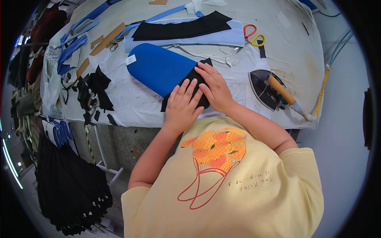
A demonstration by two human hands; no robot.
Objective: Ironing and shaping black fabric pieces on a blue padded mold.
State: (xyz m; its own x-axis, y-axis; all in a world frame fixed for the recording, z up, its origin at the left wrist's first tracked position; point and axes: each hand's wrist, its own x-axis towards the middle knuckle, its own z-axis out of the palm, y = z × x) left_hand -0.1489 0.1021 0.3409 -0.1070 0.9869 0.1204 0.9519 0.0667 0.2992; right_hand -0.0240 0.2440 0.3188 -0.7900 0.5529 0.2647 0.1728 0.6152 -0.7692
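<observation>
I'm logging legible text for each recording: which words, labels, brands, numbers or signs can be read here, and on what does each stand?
Yellow T-shirt: small dark lettering near the orange print, upside down in this view; wording not copied out.
White label on the blue rounded piece: too small to read.
I can make out no other text.

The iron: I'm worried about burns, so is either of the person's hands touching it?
No, the left hand and right hand both rest on the black cloth, while the iron is apart to their right.
</observation>
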